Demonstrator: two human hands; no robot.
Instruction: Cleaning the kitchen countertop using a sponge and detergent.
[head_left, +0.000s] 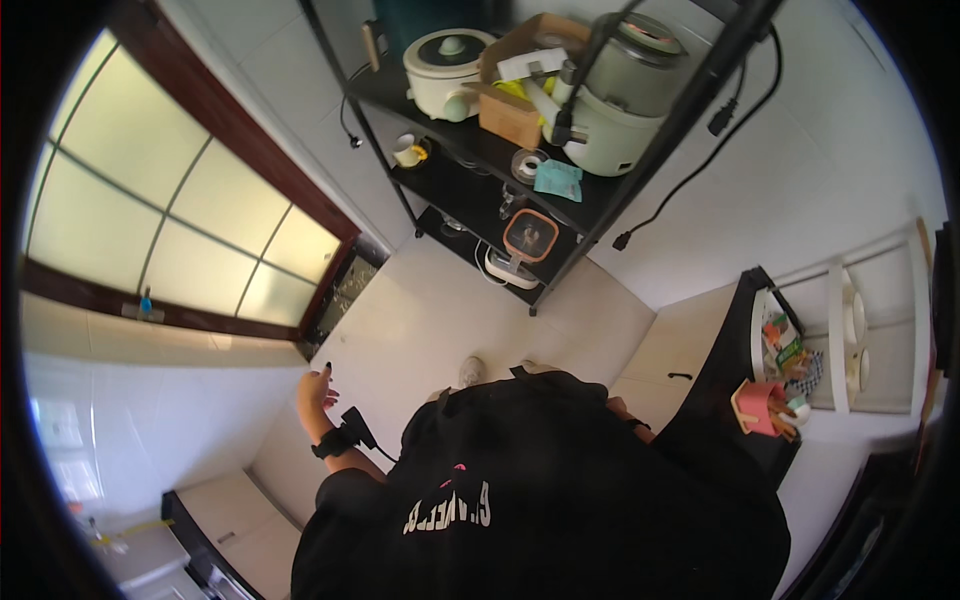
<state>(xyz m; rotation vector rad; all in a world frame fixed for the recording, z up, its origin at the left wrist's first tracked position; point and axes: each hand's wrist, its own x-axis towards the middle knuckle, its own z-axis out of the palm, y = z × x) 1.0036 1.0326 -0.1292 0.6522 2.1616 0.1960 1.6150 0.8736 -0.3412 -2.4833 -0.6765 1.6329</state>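
Note:
My left hand (317, 390) hangs in the air at my left side, fingers apart and holding nothing, with a black band on the wrist. At my other side, my right hand (619, 409) is partly hidden by my black shirt, so its fingers cannot be made out. Before me stands a black metal shelf rack (457, 142). Its top shelf carries a white electric pot (442, 86), a cardboard box (510, 116) with several items and a pale green rice cooker (619, 135). A teal packet (559, 180) lies near the shelf edge. Below are a mug (409, 151) and an orange-rimmed container (530, 235).
A glazed sliding door (180, 195) with a dark red frame stands at the left. Power cords with plugs (622, 240) hang beside the rack. On the right, a black countertop (697, 420) bears a pink utensil holder (761, 409). Another counter (180, 510) is at lower left.

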